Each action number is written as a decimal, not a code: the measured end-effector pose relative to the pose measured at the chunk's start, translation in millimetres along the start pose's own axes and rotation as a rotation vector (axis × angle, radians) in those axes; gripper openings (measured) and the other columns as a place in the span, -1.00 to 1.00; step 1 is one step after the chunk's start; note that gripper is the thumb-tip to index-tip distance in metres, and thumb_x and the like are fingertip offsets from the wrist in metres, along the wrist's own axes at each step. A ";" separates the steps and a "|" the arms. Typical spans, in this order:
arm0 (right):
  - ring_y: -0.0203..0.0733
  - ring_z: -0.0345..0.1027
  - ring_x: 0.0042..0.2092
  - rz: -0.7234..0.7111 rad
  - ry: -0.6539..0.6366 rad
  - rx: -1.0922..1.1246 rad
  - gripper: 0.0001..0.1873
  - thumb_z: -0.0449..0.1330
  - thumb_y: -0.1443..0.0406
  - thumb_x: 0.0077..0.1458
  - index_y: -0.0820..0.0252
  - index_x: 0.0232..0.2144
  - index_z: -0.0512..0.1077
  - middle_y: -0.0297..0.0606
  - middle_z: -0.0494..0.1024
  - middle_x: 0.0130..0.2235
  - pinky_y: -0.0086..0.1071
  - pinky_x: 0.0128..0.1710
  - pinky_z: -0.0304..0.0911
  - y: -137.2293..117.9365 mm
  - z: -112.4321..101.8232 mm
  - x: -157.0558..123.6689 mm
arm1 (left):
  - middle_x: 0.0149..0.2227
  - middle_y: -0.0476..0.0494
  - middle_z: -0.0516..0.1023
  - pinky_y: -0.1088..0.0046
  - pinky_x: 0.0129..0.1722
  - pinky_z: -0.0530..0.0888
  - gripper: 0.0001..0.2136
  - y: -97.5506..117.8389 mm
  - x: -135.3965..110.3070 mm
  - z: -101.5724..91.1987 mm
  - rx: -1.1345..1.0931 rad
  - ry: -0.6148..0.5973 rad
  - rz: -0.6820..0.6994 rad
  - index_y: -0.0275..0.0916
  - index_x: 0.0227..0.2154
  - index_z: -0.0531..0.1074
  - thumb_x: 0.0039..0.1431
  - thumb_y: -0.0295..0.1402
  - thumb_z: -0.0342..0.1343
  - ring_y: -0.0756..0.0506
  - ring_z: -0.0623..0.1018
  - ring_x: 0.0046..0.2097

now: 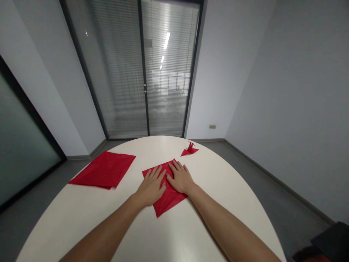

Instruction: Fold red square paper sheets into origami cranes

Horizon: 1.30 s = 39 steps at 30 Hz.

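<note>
A red square sheet of paper lies on the round white table in front of me. My left hand rests flat on it, fingers stretched out and slightly apart. My right hand lies flat beside it on the same sheet, fingers extended, the two hands touching at the thumbs. Neither hand grips anything. Part of the sheet is hidden under both palms.
A stack of red paper sheets lies at the table's left. A small folded red paper crane stands near the far edge. Glass doors with blinds are behind the table; a dark object sits at bottom right.
</note>
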State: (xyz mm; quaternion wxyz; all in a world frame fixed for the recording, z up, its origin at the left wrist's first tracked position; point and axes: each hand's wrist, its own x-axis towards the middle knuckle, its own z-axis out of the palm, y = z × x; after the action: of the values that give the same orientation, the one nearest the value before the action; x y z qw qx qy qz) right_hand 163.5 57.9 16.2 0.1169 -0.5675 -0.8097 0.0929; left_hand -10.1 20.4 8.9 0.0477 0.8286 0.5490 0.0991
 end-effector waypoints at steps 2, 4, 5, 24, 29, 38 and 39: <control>0.06 -0.21 0.44 -0.001 0.005 -0.001 -0.30 -0.07 0.03 0.31 0.25 0.37 0.09 -0.07 -0.01 0.43 -0.01 0.38 -0.31 0.3 0.4 -0.3 | 0.42 -0.28 0.06 0.02 0.39 0.01 -0.45 0.3 -0.3 -0.2 0.001 0.002 -0.005 -0.31 0.36 0.11 0.35 -0.25 -0.17 -0.27 0.01 0.44; 0.07 -0.22 0.44 -0.002 0.001 -0.001 -0.30 -0.07 0.03 0.31 0.25 0.37 0.09 -0.06 -0.02 0.43 -0.01 0.38 -0.31 0.4 0.5 -0.6 | 0.42 -0.27 0.05 0.01 0.39 0.01 -0.44 0.6 -0.4 -0.8 0.006 -0.002 -0.015 -0.29 0.36 0.11 0.35 -0.24 -0.16 -0.29 0.00 0.44; 0.07 -0.22 0.44 -0.003 -0.002 -0.001 -0.30 -0.07 0.03 0.31 0.25 0.37 0.09 -0.06 -0.02 0.43 0.00 0.38 -0.31 0.3 0.5 -0.8 | 0.42 -0.27 0.05 0.01 0.39 0.01 -0.44 0.6 -0.3 -1.0 0.009 -0.006 -0.018 -0.29 0.36 0.11 0.35 -0.24 -0.16 -0.29 -0.01 0.44; 0.03 0.24 0.22 -0.062 0.251 -0.018 -0.54 0.02 0.15 0.28 0.21 0.10 0.48 -0.05 0.44 0.19 -0.11 0.31 -0.05 1.9 -10.5 2.7 | 0.44 -0.13 0.02 0.06 0.41 -0.03 -0.39 -5.4 3.3 -8.2 -0.099 -0.057 0.070 -0.17 0.38 0.06 0.29 -0.25 -0.06 -0.20 -0.03 0.45; -0.03 0.12 0.34 -0.179 0.088 0.032 -0.48 -0.09 0.21 0.36 0.27 0.25 0.33 -0.02 0.28 0.32 -0.20 0.34 -0.06 4.9 -2.5 5.1 | 0.43 -0.15 0.05 0.08 0.41 -0.01 -0.41 -5.8 3.4 -8.0 -0.133 -0.042 0.079 -0.22 0.36 0.10 0.28 -0.28 -0.06 -0.19 0.01 0.44; 0.13 -0.11 0.42 -0.053 0.057 -0.032 -0.41 -0.06 0.14 0.34 0.18 0.34 0.19 -0.03 0.10 0.39 -0.05 0.36 -0.16 3.8 3.9 1.7 | 0.35 -0.25 0.24 0.06 0.38 0.11 -0.48 -4.5 9.2 -1.1 -0.123 0.098 -0.045 -0.33 0.28 0.26 0.27 -0.32 -0.06 -0.22 0.19 0.39; 0.15 -0.12 0.42 -0.029 0.059 -0.034 -0.41 -0.06 0.14 0.34 0.18 0.34 0.18 -0.03 0.09 0.40 -0.03 0.36 -0.17 3.4 4.3 1.9 | 0.32 -0.28 0.29 0.07 0.37 0.14 -0.49 -3.9 9.5 -1.4 -0.123 0.126 -0.072 -0.35 0.25 0.30 0.26 -0.34 -0.05 -0.23 0.24 0.36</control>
State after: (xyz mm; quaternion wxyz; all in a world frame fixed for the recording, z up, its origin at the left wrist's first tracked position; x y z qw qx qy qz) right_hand 164.7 60.8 11.3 0.1325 -0.5602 -0.8155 0.0606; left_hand -10.3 30.6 10.5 0.0674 0.7959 0.5732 0.1829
